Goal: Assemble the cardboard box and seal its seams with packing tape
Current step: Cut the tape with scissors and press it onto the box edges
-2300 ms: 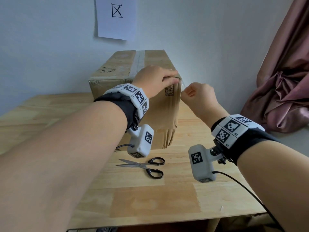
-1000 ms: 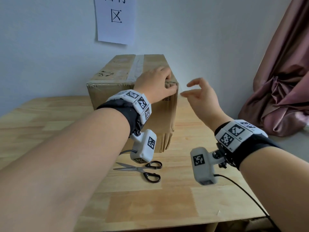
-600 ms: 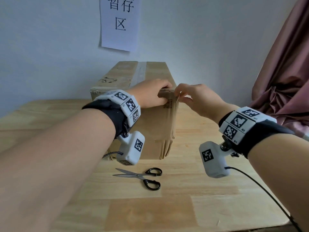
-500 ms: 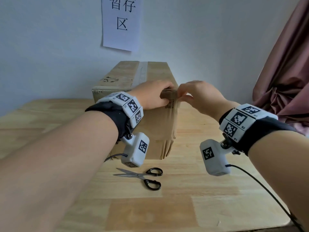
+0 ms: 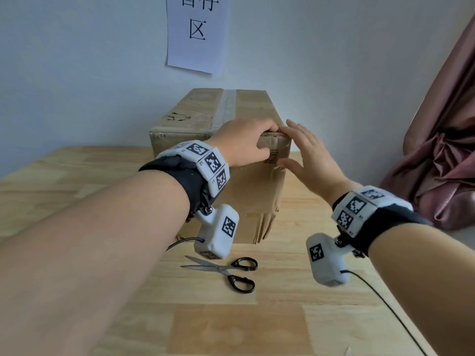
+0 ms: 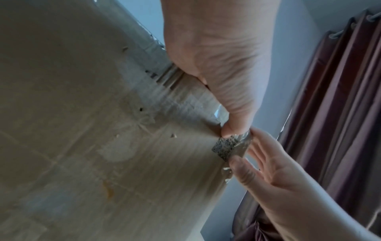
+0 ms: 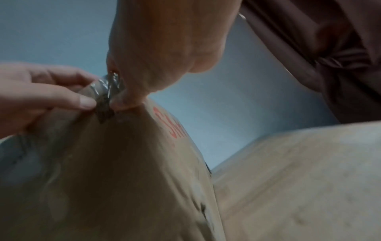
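Note:
A brown cardboard box [image 5: 254, 196] stands on the wooden table [image 5: 231, 327], its top seam covered by clear tape [image 5: 227, 106]. My left hand [image 5: 244, 142] grips the near top edge by the right corner, fingers over the top and thumb on the front face. In the left wrist view that thumb [image 6: 233, 128] bears on a crinkled clear tape end [image 6: 237, 143] at the corner. My right hand [image 5: 305, 155] has straight fingers laid against the right corner and side. In the right wrist view its thumb [image 7: 123, 101] touches the tape end [image 7: 105, 91].
Black-handled scissors [image 5: 231, 272] lie on the table just in front of the box. A pink curtain [image 5: 442, 140] hangs at the right. A paper sign [image 5: 198, 32] is on the wall behind the box. No tape roll is in view.
My right hand reached in from the air, pinched at the box's top right corner, and now lies flat with straight fingers against that corner. My left hand stayed on the top edge.

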Motion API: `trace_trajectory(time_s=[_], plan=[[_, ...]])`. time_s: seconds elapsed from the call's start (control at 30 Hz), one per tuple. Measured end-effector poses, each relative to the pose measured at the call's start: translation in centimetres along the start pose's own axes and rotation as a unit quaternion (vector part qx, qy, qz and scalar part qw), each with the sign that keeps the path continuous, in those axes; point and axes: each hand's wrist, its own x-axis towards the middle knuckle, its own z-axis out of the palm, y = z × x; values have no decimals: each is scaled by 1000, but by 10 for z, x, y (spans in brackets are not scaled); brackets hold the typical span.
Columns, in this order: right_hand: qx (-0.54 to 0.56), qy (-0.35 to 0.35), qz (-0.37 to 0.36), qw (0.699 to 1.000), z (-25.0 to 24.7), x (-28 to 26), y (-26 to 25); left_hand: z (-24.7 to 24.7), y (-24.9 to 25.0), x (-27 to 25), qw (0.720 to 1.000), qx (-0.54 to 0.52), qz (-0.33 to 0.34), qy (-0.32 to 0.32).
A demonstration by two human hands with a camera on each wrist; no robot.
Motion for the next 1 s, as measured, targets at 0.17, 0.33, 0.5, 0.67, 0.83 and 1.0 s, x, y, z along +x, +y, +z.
trace_trajectory(time_s=[0.17,0.33,0.5,0.67,0.83,1.0], plan=[[-76,-90,11,993,-26,17,-16,5,-1,2,1000,28,-2,3],[-7,-39,45,998,-34,25,-18,7,1,-3,997,72,19,2],[88,31,72,993,-26,21,-20,38,19,-15,970,233,-64,21],[92,49,65,992,-23,8,-27,43,22,-12,975,152,-101,124],[103,23,28,994,-30,-5,-34,39,13,-7,982,45,-79,165],[137,-7,23,990,-32,-3,-40,30,2,-13,986,42,-63,149]])
